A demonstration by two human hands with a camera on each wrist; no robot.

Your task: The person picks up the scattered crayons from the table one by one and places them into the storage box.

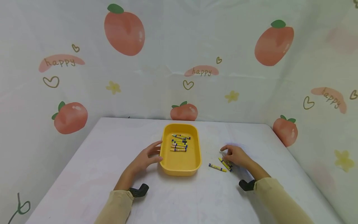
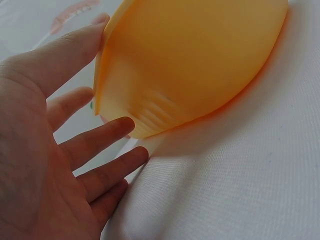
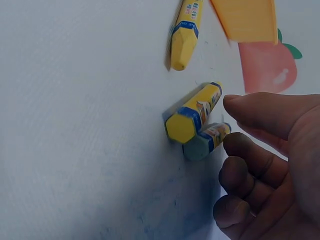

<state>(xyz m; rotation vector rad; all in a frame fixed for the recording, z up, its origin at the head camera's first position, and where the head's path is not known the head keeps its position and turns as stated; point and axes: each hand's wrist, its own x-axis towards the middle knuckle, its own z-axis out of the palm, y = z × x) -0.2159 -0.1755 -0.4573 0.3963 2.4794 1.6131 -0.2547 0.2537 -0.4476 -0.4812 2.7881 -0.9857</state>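
Observation:
My left hand [image 1: 142, 160] rests at the left side of a yellow plastic tray [image 1: 181, 163], thumb at the rim and fingers spread in the left wrist view. Several crayons [image 1: 178, 150] lie inside the tray toward its far half. To the right of the tray, my right hand [image 1: 237, 155] reaches down over loose crayons, its thumb apart from its bent fingers. Close by its fingertips in the right wrist view are a yellow crayon [image 3: 202, 107] and a grey-green crayon [image 3: 215, 137], side by side. Another yellow crayon [image 1: 217, 167] lies nearer the tray.
A white cloth covers the table [image 1: 173, 199], with faint bluish smudges near the right hand. Behind it hangs a white backdrop [image 1: 156, 93] printed with peaches, hearts and flowers. Dark straps [image 1: 139, 190] sit on both wrists.

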